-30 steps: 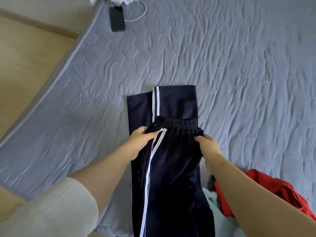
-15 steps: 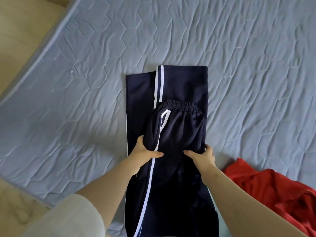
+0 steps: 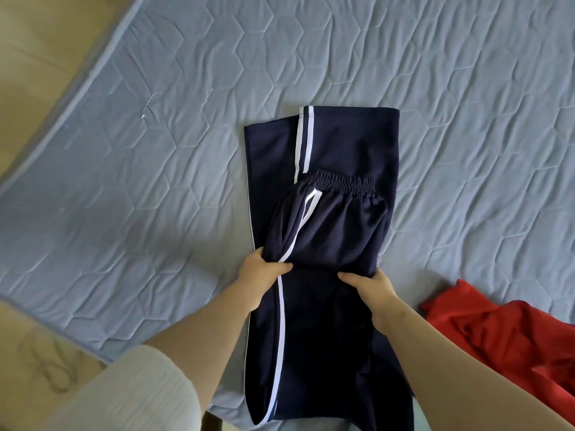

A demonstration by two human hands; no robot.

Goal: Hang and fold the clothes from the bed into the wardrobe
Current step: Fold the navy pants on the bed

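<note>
The trousers [image 3: 336, 150] lie lengthwise on the bed [image 3: 155, 150], waistband [image 3: 339, 184] folded back over the legs. The left hand [image 3: 261, 275] pinches the fold's left edge; the right hand [image 3: 371, 286] grips its right edge, fingers apparently tucked underneath. The top layer sits puffy and skewed, so another fold could trap creases or slide crooked.
</note>
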